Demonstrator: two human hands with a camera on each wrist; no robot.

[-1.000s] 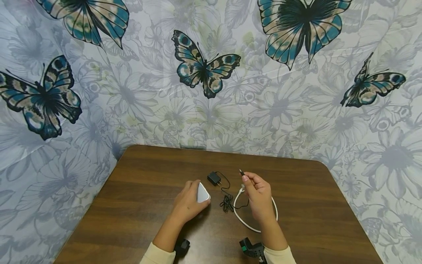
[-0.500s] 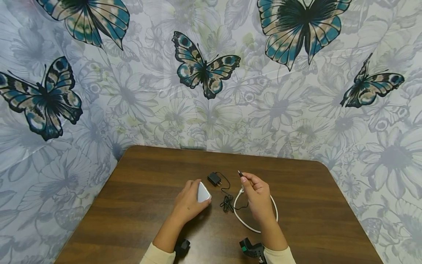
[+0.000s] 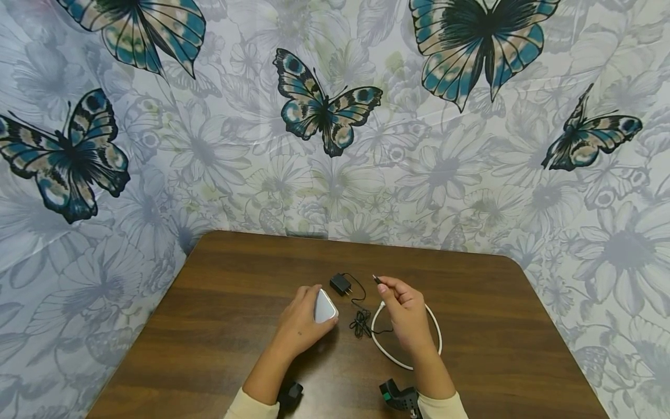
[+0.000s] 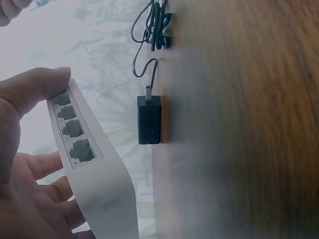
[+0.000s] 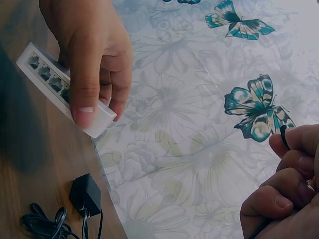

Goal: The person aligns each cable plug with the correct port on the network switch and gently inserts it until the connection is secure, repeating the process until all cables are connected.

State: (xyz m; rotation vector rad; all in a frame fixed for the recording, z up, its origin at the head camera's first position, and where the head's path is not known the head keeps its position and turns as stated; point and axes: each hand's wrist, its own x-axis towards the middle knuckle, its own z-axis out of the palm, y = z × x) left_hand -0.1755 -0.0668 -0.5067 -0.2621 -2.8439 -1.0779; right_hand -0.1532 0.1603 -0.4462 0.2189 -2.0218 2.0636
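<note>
My left hand (image 3: 300, 320) grips a small white network switch (image 3: 325, 308), held tilted above the table. A row of several Ethernet ports shows on its side in the left wrist view, with my thumb over one end. Level with it on the right, my right hand (image 3: 410, 317) pinches the small black power plug (image 3: 377, 280) between thumb and forefinger, its tip pointing up and left. In the right wrist view the fingers hide most of the plug (image 5: 284, 136). Plug and switch are apart. The plug's thin black cord runs from the bundle (image 3: 361, 323) on the table.
A black power adapter (image 3: 340, 284) with bare prongs lies between and beyond my hands. A white cable (image 3: 389, 356) lies in a loop below my right hand. The brown table (image 3: 235, 279) ends at a wall hanging printed with butterflies (image 3: 327, 107).
My right hand has moved a little left with the plug, narrowing the gap to the switch. The left hand with the switch has shifted very slightly right.
</note>
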